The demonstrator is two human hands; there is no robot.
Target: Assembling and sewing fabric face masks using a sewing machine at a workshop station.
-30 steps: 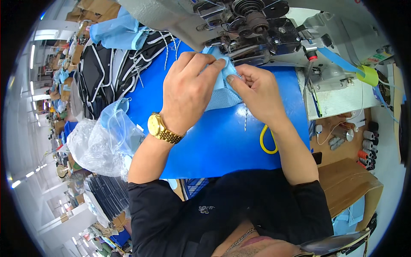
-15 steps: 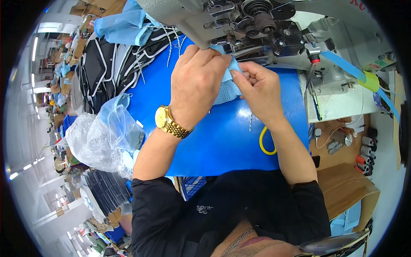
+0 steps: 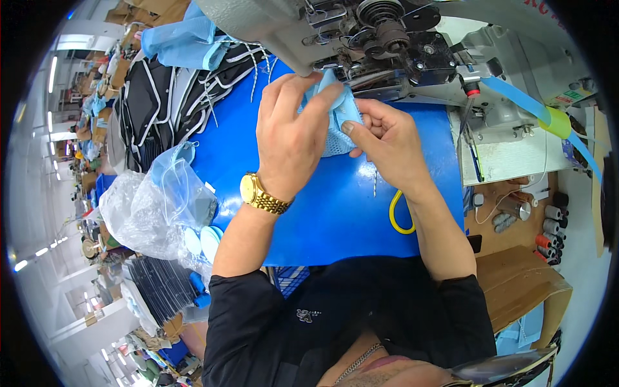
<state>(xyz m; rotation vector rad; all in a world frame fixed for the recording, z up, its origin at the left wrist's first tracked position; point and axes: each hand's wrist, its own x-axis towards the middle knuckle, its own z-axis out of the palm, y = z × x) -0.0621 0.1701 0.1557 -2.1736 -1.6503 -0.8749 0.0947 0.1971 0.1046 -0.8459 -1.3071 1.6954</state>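
Observation:
A light blue mesh fabric piece (image 3: pixel 338 140) is between my two hands, just in front of the sewing machine (image 3: pixel 392 45). My left hand (image 3: pixel 290 132), with a gold watch (image 3: pixel 256 193) on its wrist, has its fingers bent over the upper left part of the piece. Its fingertips are partly hidden behind the cloth. My right hand (image 3: pixel 392 143) pinches the right edge between thumb and fingers. The upper end of the cloth reaches up close to the machine's metal parts, and whether it lies under the foot is hidden.
Black pieces with white edging (image 3: pixel 155 106) and blue mesh (image 3: pixel 184 42) lie on the blue tabletop (image 3: pixel 309 219) at left. Nearer are clear plastic bags (image 3: pixel 148 206) and pale blue discs (image 3: pixel 209 244). A yellow loop handle (image 3: pixel 394 213) lies by my right forearm. Blue tape (image 3: pixel 516 97) runs to the machine.
My left hand has shifted slightly and its fingers have spread a little, showing more of the cloth. My right hand has moved slightly down and left, still pinching the edge. More discs show.

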